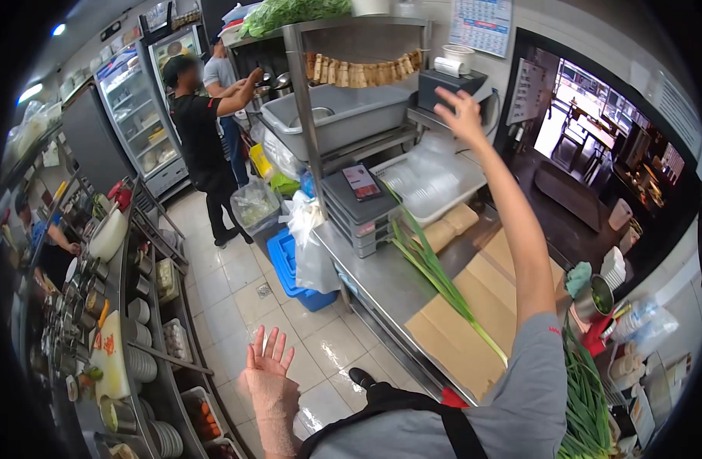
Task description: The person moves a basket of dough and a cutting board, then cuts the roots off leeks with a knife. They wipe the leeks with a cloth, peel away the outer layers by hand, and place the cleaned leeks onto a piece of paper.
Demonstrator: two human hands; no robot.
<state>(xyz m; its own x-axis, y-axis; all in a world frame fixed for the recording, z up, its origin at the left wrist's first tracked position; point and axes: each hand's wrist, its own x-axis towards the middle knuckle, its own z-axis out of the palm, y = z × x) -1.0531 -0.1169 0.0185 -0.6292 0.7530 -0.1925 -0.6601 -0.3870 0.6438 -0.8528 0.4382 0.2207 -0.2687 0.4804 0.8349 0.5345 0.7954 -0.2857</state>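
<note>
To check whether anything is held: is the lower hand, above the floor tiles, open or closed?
Open. The left hand has its fingers spread apart above the tiled floor, and it holds nothing.

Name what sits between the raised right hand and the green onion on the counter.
Head view: clear plastic containers in a white tray, between right hand and green onion.

On the silver steel table (370,284) lie brown cardboard (473,306) and long stalks (435,279) that run from green to white. Above it sit a grey tub (351,115) and a black box (450,86). Beside the table a bright blue crate (288,264) stands on pale glossy floor tiles (236,298), and in front of the table my sleeve (519,390) is grey, crossed by a black strap (458,434).
</note>
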